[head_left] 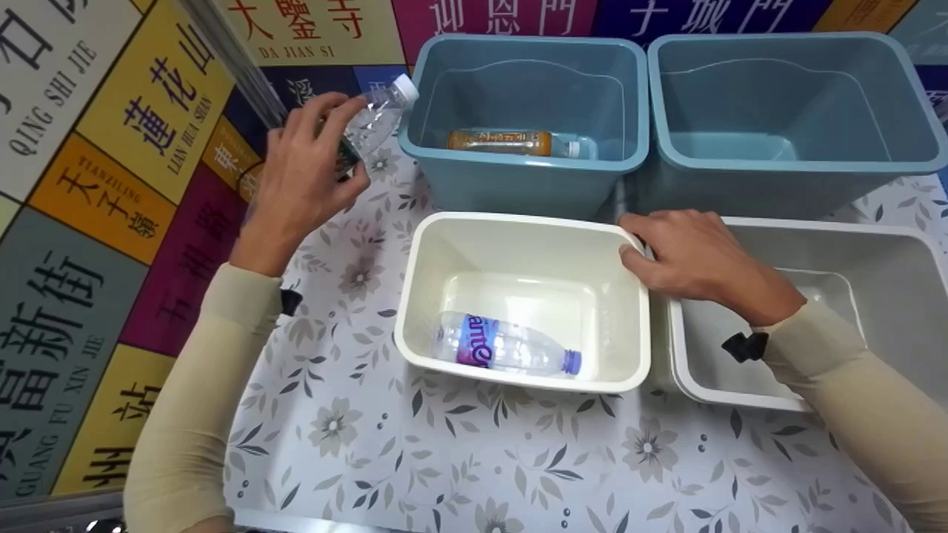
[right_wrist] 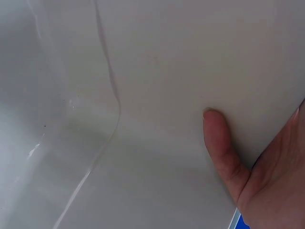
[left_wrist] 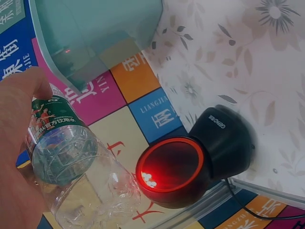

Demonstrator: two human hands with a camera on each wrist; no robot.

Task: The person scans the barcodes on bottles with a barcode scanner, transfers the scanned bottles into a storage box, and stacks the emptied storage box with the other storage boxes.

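My left hand (head_left: 307, 163) grips a clear plastic water bottle (head_left: 376, 118) with a white cap, tilted up near the left corner of a blue bin. In the left wrist view the bottle (left_wrist: 62, 138) shows a green label, close to a black scanner (left_wrist: 174, 167) with a glowing red ring. My right hand (head_left: 692, 255) holds the back right corner of a cream bin (head_left: 518, 218). Inside that bin lies a clear bottle (head_left: 511, 344) with a purple label and cap. In the right wrist view my thumb (right_wrist: 221, 148) presses the inner wall of the bin (right_wrist: 157, 143).
The left blue bin (head_left: 518, 181) contains an orange-brown bottle (head_left: 500, 142). Beside it stands another blue bin (head_left: 785, 181). A grey-white bin (head_left: 881, 296) is at the right, partly behind my right arm. Beneath them spreads a floral tabletop (head_left: 355, 444). Colourful lettered panels (head_left: 96, 207) rise at the left and back.
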